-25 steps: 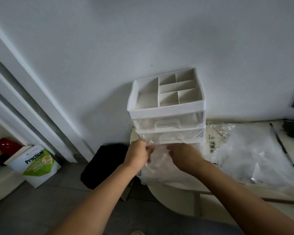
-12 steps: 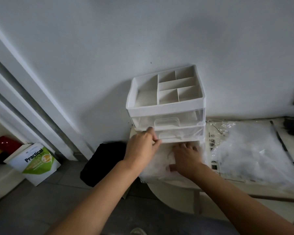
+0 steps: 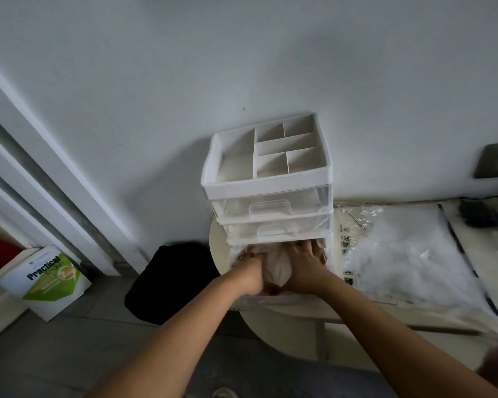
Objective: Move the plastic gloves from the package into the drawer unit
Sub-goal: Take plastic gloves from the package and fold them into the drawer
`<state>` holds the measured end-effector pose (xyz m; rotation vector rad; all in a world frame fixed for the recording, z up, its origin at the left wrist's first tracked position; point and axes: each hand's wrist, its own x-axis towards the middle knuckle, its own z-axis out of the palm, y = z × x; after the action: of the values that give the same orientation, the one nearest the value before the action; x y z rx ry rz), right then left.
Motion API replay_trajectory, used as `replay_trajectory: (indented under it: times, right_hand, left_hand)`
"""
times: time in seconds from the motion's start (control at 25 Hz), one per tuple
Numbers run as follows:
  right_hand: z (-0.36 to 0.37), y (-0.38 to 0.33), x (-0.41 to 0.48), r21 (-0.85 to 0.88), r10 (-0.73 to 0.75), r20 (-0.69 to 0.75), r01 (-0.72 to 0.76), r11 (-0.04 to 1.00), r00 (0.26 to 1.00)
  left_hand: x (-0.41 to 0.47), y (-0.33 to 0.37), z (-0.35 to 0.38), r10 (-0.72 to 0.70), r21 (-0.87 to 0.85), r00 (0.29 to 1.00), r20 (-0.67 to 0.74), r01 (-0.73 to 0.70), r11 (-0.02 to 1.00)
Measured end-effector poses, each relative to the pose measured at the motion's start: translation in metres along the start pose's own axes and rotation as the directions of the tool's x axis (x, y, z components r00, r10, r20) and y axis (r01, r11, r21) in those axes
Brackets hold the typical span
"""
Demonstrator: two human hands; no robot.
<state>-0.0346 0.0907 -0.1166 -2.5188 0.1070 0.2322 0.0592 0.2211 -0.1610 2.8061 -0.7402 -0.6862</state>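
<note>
partway: left hand point(image 3: 252, 272) and right hand point(image 3: 305, 267) press a wad of plastic gloves point(image 3: 278, 267) into the pulled-out bottom drawer point(image 3: 293, 300) of the drawer unit point(image 3: 268, 182), right fingers point(image 3: 306, 248) straight and spread, left fingers buried in film, cannot tell; package point(image 3: 408, 254) alongside looks far from empty, more loads judged left.

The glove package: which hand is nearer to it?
Right. The right hand is in the open drawer beside the package; the left hand is farther left, in the same drawer.
</note>
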Motion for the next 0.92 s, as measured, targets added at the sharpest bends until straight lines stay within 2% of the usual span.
replay_trajectory:
  times: [0.2, 0.28, 0.4, 0.48, 0.52, 0.6, 0.68, 0.76, 0.84, 0.92]
  right_hand:
    - [-0.012, 0.012, 0.001, 0.199, 0.075, 0.006, -0.075, 0.977, 0.997]
    - [-0.027, 0.017, -0.009, 0.222, 0.077, 0.036, -0.083, 0.971, 0.996]
    - [-0.057, 0.033, -0.033, 0.238, 0.071, -0.081, -0.05, 0.97, 0.994]
    - [-0.072, 0.056, -0.046, 0.242, 0.117, -0.189, -0.069, 0.968, 0.975]
    - [-0.079, 0.071, -0.052, 0.191, 0.153, -0.264, -0.104, 0.976, 0.952]
    - [-0.089, 0.113, -0.061, 0.081, 0.245, -0.43, -0.233, 0.969, 0.869]
    - [-0.1, 0.159, -0.073, 0.057, 0.374, -0.513, -0.404, 0.913, 0.773]
    - [-0.107, 0.193, -0.086, 0.097, 0.525, -0.471, -0.55, 0.83, 0.709]
    - [-0.105, 0.208, -0.095, 0.094, 0.6, -0.36, -0.612, 0.786, 0.715]
    - [-0.099, 0.215, -0.1, 0.07, 0.58, -0.345, -0.596, 0.8, 0.738]
  left_hand:
    - [-0.008, 0.002, -0.005, 0.024, 0.01, 1.0, -0.011, -0.024, 1.0]
    - [-0.012, 0.004, -0.008, 0.0, -0.024, 1.0, -0.028, -0.001, 1.0]
    - [-0.026, 0.017, -0.017, 0.037, -0.139, 0.996, -0.082, -0.048, 0.989]
    - [-0.036, 0.025, -0.023, 0.032, -0.108, 0.995, -0.09, -0.042, 0.993]
    - [-0.04, 0.03, -0.026, 0.01, -0.064, 0.993, -0.119, -0.017, 0.998]
    - [-0.047, 0.043, -0.033, -0.011, 0.031, 0.962, -0.272, 0.02, 0.999]
    - [-0.054, 0.061, -0.04, 0.006, 0.139, 0.906, -0.422, 0.059, 0.989]
    - [-0.058, 0.078, -0.045, 0.044, 0.209, 0.86, -0.508, 0.073, 0.975]
    - [-0.062, 0.089, -0.046, 0.092, 0.193, 0.828, -0.553, 0.02, 0.981]
    - [-0.066, 0.106, -0.04, 0.179, 0.15, 0.806, -0.564, -0.113, 0.982]
